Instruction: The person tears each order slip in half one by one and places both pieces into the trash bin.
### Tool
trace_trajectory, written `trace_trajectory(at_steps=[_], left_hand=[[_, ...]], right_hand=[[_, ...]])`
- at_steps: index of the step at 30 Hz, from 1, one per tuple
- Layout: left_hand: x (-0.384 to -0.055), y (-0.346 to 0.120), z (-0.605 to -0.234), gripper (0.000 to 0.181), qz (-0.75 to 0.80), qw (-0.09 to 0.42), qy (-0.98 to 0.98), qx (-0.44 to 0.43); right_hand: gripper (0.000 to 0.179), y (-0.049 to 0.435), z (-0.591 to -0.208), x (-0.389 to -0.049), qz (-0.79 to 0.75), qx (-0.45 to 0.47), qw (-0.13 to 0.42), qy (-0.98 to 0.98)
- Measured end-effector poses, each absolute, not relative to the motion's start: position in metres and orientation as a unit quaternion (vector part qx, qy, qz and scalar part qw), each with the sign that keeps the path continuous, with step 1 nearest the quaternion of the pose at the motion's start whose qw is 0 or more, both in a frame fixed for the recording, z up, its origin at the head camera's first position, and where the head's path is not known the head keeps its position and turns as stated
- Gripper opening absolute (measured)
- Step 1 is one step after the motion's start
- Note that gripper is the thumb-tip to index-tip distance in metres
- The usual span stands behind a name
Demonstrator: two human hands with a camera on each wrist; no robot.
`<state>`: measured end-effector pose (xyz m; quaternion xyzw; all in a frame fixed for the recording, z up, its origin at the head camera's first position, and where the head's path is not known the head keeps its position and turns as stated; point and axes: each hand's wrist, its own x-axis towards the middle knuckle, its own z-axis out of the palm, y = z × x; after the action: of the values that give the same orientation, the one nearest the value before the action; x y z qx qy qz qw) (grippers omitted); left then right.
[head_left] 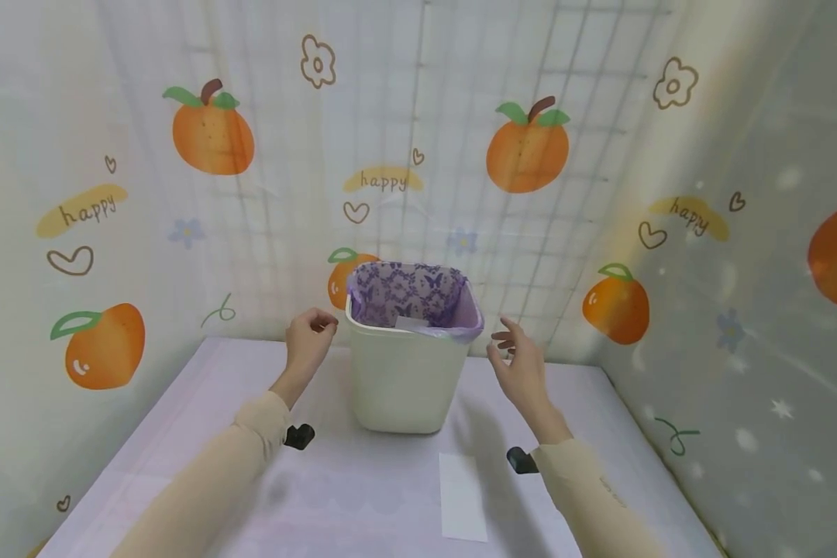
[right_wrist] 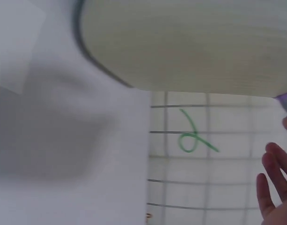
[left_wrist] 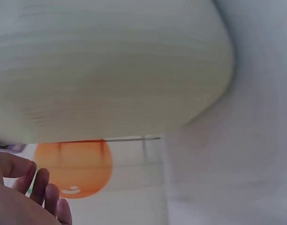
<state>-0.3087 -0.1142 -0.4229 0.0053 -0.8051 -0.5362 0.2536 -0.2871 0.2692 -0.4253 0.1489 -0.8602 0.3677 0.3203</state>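
A cream-white trash can (head_left: 404, 387) stands upright on the table, lined with a purple butterfly-patterned trash bag (head_left: 411, 291) folded over part of its rim. Inside, a small pale flat piece (head_left: 411, 322) shows against the bag; what it is I cannot tell. My left hand (head_left: 309, 337) hovers just left of the can, fingers loosely bent and nothing visible in them. On the other side my right hand (head_left: 519, 360) is raised near the rim, its fingers spread and apart from the bag. Both wrist views show the can's side wall close by, with fingertips at the edge of each picture.
A white rectangular sheet (head_left: 463, 496) lies on the pale table (head_left: 363, 496) in front of the can. Behind and at both sides hang curtains (head_left: 279, 209) printed with oranges, with a wire grid behind the back one. Black wrist devices (head_left: 521, 460) sit at both sleeves.
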Motion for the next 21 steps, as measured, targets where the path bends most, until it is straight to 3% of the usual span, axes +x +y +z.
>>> trace_trajectory(at_steps=[5,14,21], left_hand=[[-0.306,-0.12,-0.452,0.007,-0.533,0.24,-0.811,0.017],[-0.307,-0.116,-0.488,0.006,-0.532,0.211,-0.82,0.034],[-0.295,-0.119,-0.523,0.012,-0.571,0.157,-0.804,0.053]], right_hand=[[0.068,0.267,-0.456,-0.28,0.404,0.121,0.307,-0.853],[0.058,0.265,-0.507,-0.267,0.387,0.117,0.216,-0.889],[0.073,0.248,-0.551,-0.252,0.464,0.037,0.174,-0.868]])
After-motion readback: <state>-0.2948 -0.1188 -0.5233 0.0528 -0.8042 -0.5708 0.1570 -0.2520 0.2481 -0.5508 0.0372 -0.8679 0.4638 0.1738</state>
